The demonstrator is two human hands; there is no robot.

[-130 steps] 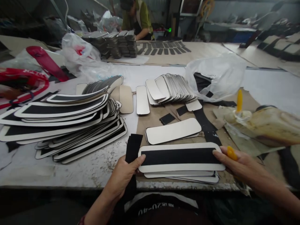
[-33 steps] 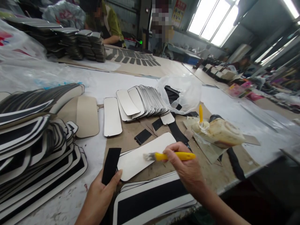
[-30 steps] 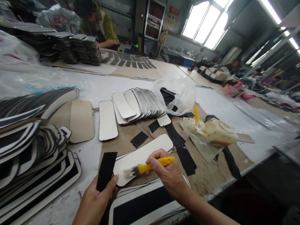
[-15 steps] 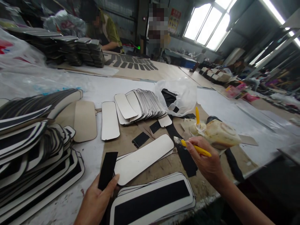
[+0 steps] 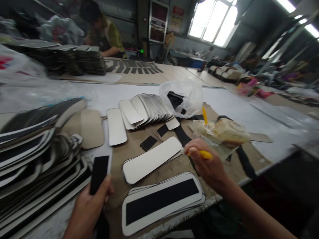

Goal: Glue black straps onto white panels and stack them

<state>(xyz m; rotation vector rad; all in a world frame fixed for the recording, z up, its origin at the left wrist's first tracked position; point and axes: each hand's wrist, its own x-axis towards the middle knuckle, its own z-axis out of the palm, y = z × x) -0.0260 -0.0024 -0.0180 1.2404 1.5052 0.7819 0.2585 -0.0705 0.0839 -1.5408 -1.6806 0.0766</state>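
My left hand (image 5: pixel 91 202), at the lower left, is closed on a black strip (image 5: pixel 99 171) that stands up between thumb and fingers. My right hand (image 5: pixel 205 161) grips a yellow-handled brush (image 5: pixel 205 154); its bristle end is at the right end of a long white rounded piece (image 5: pixel 152 159). That piece lies at a slant on brown paper (image 5: pixel 119 166), on top of another. Nearer the table edge rests a small stack of white pieces, the top one bearing a black strip (image 5: pixel 163 201). A glue-stained bag (image 5: pixel 229 131) lies beyond my right hand, a second yellow handle (image 5: pixel 204 115) standing beside it.
Behind the work lie a fanned row of white pieces (image 5: pixel 149 108) and a clear bag of black strips (image 5: pixel 193 99). Large stacks of black-and-white pieces (image 5: pixel 37 166) fill the left side. Across the table, a person in a yellow-green top (image 5: pixel 113 36) is at work.
My left hand has moved left with the black strip, away from the long white piece. My right hand has shifted slightly left, bringing the brush against that piece's right end.
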